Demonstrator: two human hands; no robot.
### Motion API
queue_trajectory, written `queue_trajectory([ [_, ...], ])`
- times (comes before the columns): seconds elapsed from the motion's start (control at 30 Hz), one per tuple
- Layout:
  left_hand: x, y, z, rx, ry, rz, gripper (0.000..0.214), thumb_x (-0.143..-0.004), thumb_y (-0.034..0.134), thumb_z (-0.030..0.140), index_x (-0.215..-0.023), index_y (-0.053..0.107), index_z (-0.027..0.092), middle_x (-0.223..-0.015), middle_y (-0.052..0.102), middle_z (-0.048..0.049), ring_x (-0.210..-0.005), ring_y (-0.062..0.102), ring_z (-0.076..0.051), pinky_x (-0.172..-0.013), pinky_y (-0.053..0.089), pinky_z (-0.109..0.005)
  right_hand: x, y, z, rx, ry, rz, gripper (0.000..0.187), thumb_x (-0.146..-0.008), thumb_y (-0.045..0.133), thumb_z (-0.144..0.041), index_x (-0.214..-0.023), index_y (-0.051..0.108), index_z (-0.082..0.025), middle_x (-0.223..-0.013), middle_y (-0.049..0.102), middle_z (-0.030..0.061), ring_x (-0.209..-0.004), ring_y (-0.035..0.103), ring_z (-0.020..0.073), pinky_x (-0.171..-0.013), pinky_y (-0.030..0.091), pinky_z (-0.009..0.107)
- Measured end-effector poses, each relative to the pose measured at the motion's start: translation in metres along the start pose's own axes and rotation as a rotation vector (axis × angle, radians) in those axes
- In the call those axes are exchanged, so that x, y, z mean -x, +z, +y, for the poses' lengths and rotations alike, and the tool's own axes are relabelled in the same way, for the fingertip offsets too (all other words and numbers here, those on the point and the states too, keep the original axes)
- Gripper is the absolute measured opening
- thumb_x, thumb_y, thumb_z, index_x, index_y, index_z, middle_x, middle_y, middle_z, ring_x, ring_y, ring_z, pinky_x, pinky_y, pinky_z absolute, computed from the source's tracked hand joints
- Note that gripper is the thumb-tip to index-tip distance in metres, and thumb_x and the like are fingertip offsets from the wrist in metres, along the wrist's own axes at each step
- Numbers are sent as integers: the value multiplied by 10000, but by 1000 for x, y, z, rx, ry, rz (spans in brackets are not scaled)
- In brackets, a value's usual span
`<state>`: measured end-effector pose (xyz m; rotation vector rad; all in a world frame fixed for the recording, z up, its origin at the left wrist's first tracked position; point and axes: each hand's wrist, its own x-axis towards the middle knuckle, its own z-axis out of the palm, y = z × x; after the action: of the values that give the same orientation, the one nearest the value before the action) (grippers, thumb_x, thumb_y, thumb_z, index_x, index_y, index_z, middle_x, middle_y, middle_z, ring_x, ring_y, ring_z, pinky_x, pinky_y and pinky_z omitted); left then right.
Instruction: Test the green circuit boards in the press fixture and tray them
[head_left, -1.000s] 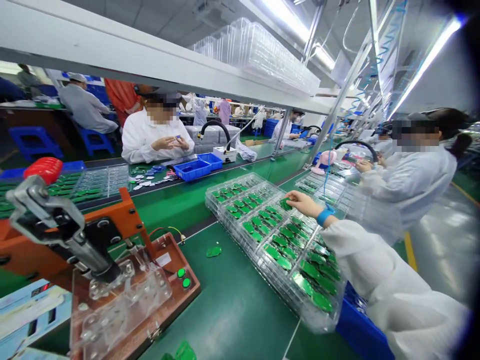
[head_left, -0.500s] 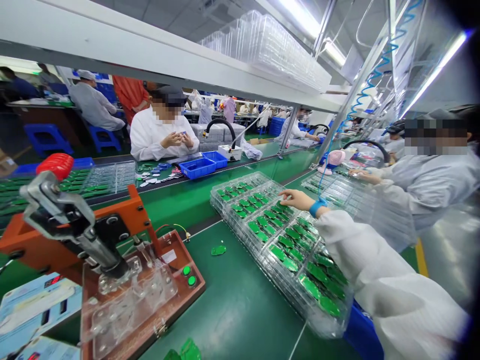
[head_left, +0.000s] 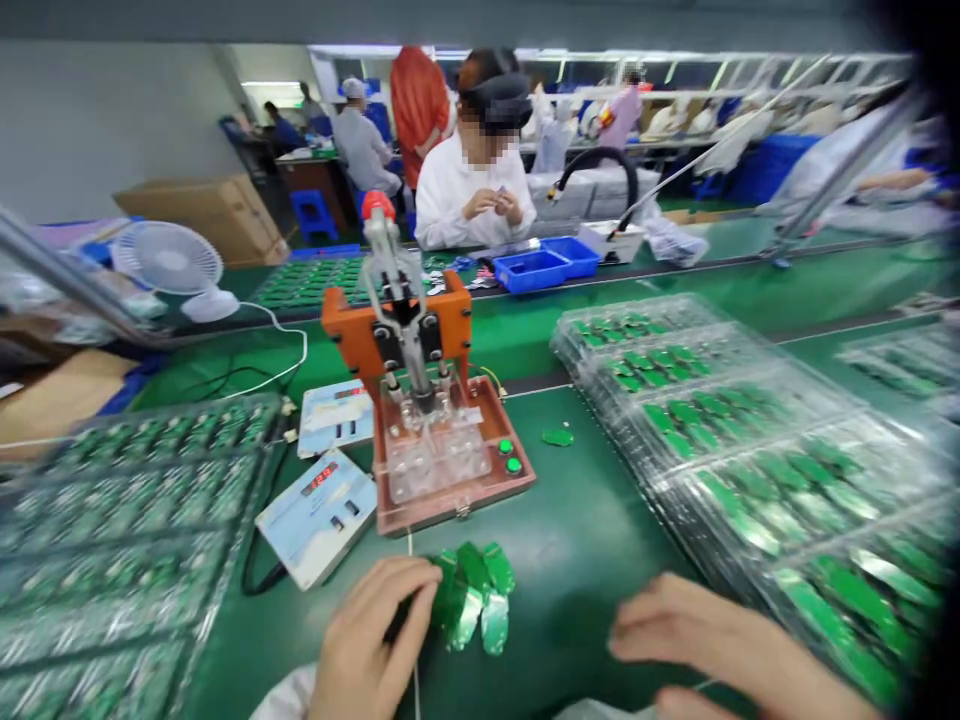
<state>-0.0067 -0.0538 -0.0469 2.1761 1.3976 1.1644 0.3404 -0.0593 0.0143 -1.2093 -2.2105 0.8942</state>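
Fingers and thumb of my left hand point(head_left: 375, 635) close together at the left edge of a small cluster of green circuit boards point(head_left: 495, 620) low in the middle of the view, pinching the nearest board. My right hand point(head_left: 690, 635) is over the bench to the right of the cluster, slightly blurred, its fingers extended, the thumb apart and nothing visible in it. Beyond the boards stands a test fixture point(head_left: 454, 505) with an orange frame, a red-tipped toggle clamp point(head_left: 379, 207) and two green buttons. A single green board point(head_left: 557, 437) lies right of the fixture.
Stacked clear trays of green boards point(head_left: 652, 480) line the right side; another board tray point(head_left: 247, 440) is on the left. Two light-blue meter boxes point(head_left: 319, 520) with cables sit beside the fixture. A white fan point(head_left: 169, 260) and blue bins point(head_left: 532, 270) are farther back, near a seated co-worker point(head_left: 476, 200).
The view has swung left and down to the fixture. My right hand has come away from the clear tray to above the bench. My left hand has come into view at the board cluster.
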Motion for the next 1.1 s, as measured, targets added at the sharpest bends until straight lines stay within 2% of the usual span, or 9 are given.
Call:
queue_trajectory([
  [0.07, 1, -14, -9, -28, -28, -109, 118, -982, 597, 173, -1022, 667, 259, -994, 743, -13, -932, 708, -154, -851, 575, -231, -15, 39, 1, -88, 21, -157, 320, -935, 630, -400, -1240, 680, -484, -1137, 752, 22, -1093, 721, 250, -939, 636, 369],
  [0.17, 2, -28, -20, -46, 5, -364, 160, -984, 585, 159, -1012, 693, 273, -1149, 734, -20, -1089, 678, -189, -927, 574, -299, -43, 77, 15, -134, 85, -148, 267, -1001, 555, -433, -1200, 709, -342, -1290, 689, 52, -1249, 627, 244, -1077, 546, 415],
  [0.27, 3, -31, -23, -99, -1, -486, 157, -938, 657, 175, -1056, 701, 268, -1305, 689, -45, -1215, 627, -258, -1000, 565, -419, -64, 88, 30, -128, 92, -191, 291, -964, 624, -452, -1195, 704, -292, -1379, 637, 67, -1343, 538, 272, -1148, 463, 485],
  [0.43, 4, -26, -23, -191, -56, -540, 255, -824, 805, 219, -1056, 700, 230, -1352, 659, -88, -1236, 606, -332, -1006, 556, -537, -85, 85, 37, -27, 50, -302, 363, -888, 745, -388, -1233, 685, -291, -1405, 624, 52, -1355, 503, 293, -1167, 396, 548],
  [0.57, 9, -22, -25, -182, -70, -540, 261, -847, 791, 222, -1087, 688, 236, -1334, 666, -73, -1208, 619, -316, -994, 557, -522, -91, 87, 38, 14, 22, -343, 346, -889, 747, -390, -1216, 682, -300, -1393, 632, 28, -1336, 500, 288, -1135, 419, 535],
  [0.7, 14, -23, -26, -154, -67, -517, 192, -887, 741, 183, -1065, 686, 229, -1284, 687, -67, -1156, 644, -294, -970, 557, -490, -89, 90, 41, -27, 1, -303, 306, -899, 740, -329, -1195, 672, -283, -1328, 657, 31, -1297, 528, 260, -1132, 439, 498],
  [0.8, 10, -32, -19, -94, -73, -470, 189, -895, 735, 192, -1072, 690, 244, -1280, 685, -58, -1119, 658, -273, -943, 561, -449, -88, 83, 37, -103, -37, -268, 322, -891, 747, -314, -1199, 658, -296, -1300, 655, 28, -1275, 551, 234, -1106, 483, 442],
  [0.93, -17, -46, -10, 4, -23, -339, 180, -922, 717, 237, -1099, 693, 261, -1303, 672, -48, -1154, 640, -243, -986, 535, -415, -109, 64, 25, -104, -175, -103, 293, -920, 708, -379, -1205, 660, -329, -1291, 654, 23, -1269, 563, 223, -1095, 500, 431],
  [1.1, -68, -43, -22, -125, -17, -171, 162, -891, 744, 212, -1051, 725, 226, -1246, 698, -68, -1174, 616, -276, -1018, 500, -478, -169, 55, 21, 17, -308, 65, 265, -913, 713, -341, -1172, 690, -286, -1240, 678, 54, -1235, 577, 253, -1067, 513, 480],
])
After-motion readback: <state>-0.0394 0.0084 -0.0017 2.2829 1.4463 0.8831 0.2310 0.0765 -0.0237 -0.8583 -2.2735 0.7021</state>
